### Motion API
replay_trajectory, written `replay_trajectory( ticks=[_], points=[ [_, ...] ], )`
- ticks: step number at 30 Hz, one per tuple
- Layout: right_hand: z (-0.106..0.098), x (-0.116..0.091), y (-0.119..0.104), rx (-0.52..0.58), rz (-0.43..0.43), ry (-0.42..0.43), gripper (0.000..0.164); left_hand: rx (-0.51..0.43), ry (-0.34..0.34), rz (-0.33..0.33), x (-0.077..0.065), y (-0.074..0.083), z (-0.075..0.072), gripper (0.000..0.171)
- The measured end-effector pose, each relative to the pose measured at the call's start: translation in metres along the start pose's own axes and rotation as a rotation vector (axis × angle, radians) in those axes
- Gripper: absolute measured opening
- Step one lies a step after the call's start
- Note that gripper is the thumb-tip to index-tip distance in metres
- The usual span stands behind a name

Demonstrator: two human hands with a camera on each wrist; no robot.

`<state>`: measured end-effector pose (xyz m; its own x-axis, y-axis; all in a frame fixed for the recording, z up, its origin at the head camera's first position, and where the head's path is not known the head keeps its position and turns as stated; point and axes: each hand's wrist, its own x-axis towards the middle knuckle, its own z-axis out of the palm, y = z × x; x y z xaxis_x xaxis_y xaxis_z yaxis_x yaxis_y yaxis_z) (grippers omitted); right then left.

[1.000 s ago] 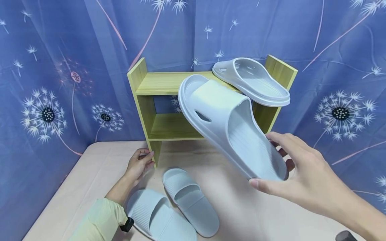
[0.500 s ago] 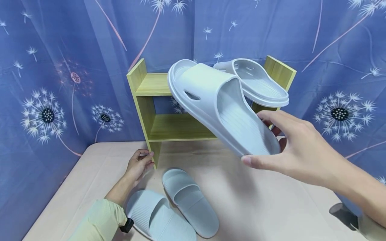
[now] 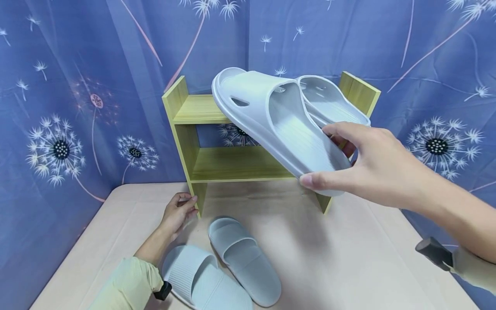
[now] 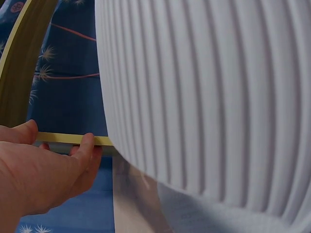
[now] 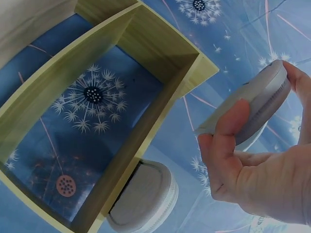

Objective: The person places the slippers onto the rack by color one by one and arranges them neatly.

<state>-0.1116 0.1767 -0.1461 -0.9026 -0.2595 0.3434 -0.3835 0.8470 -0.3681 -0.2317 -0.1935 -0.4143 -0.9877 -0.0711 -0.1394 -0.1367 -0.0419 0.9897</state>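
Observation:
In the head view my right hand (image 3: 368, 159) grips the heel of a pale grey slide slipper (image 3: 252, 94), fingers on the far edge and thumb at the near one. Its toe points up and left, in front of the top shelf of a small wooden rack (image 3: 240, 165). A matching slipper (image 3: 341, 105) sits on that top shelf at the right, partly covered by the held one. My left hand (image 3: 179, 213) pinches the lower front edge of the rack's left side panel; the left wrist view shows the thumb and fingers (image 4: 87, 145) round that edge.
Two grey-green slippers, a left one (image 3: 193, 269) and a right one (image 3: 249, 262), lie on the pale surface (image 3: 341, 258) before the rack. The left one fills much of the left wrist view. A blue dandelion curtain (image 3: 97, 64) hangs behind and at both sides.
My right hand has moved up and away with the slipper, bringing it nearer the top shelf and over part of the other slipper in view. My left hand has stayed at the side panel.

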Motion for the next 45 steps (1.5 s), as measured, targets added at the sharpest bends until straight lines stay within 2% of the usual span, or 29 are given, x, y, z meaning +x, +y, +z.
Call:
replay_trajectory(
  ticks=[11, 20, 23, 29, 35, 45],
  points=[
    [-0.008, 0.018, -0.008, -0.015, 0.014, -0.043, 0.054, -0.01, -0.002, 0.008, 0.001, -0.002, 0.0, 0.032],
    [-0.012, 0.042, -0.016, -0.054, 0.036, -0.084, 0.059, -0.009, 0.005, 0.014, 0.003, -0.003, 0.001, 0.029],
    [-0.014, 0.05, -0.02, -0.052, 0.066, -0.13, 0.067, -0.005, 0.008, 0.017, 0.003, -0.003, 0.0, 0.03],
    [-0.019, 0.07, -0.027, -0.042, 0.129, -0.21, 0.072, -0.003, 0.015, 0.014, 0.003, -0.003, 0.001, 0.03],
    [-0.018, 0.088, -0.029, -0.058, 0.181, -0.281, 0.084, 0.001, 0.018, 0.01, 0.005, -0.004, 0.0, 0.03],
    [-0.011, 0.107, -0.035, -0.051, 0.208, -0.31, 0.074, -0.018, 0.018, 0.005, 0.005, -0.005, -0.001, 0.028]
  ],
)
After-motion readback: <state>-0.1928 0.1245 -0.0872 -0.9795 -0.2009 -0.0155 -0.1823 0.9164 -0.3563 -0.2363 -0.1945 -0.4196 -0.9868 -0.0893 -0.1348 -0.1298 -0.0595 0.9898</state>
